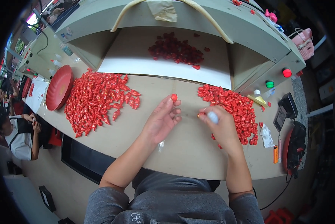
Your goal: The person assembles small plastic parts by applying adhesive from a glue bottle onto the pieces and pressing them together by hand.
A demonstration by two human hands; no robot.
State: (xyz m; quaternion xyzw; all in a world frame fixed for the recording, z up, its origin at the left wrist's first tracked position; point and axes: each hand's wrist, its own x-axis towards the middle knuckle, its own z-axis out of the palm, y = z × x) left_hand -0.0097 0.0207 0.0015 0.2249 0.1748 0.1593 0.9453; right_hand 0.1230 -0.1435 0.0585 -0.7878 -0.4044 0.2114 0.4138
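Observation:
My left hand (163, 121), palm turned up, pinches a small shiny red piece (174, 97) between thumb and fingertips above the middle of the table. To its right my right hand (221, 127) is closed around a small white bottle (213, 117), most of it hidden by the fingers. A tiny gold-coloured spot shows at those fingertips; I cannot make out what it is. Close beside the right hand spreads a pile of small red pieces (236, 108). At the left lies a larger heap of glossy red, gold-flecked pieces (92, 99), apart from both hands.
A red fluted bowl (60, 88) leans beside the left heap. Behind, a grey cabinet (249, 41) has more red pieces (176, 50) inside. Crumpled tissue (266, 135), an orange lighter (275, 154) and a dark device (280, 118) lie at right. A person (20, 132) sits far left.

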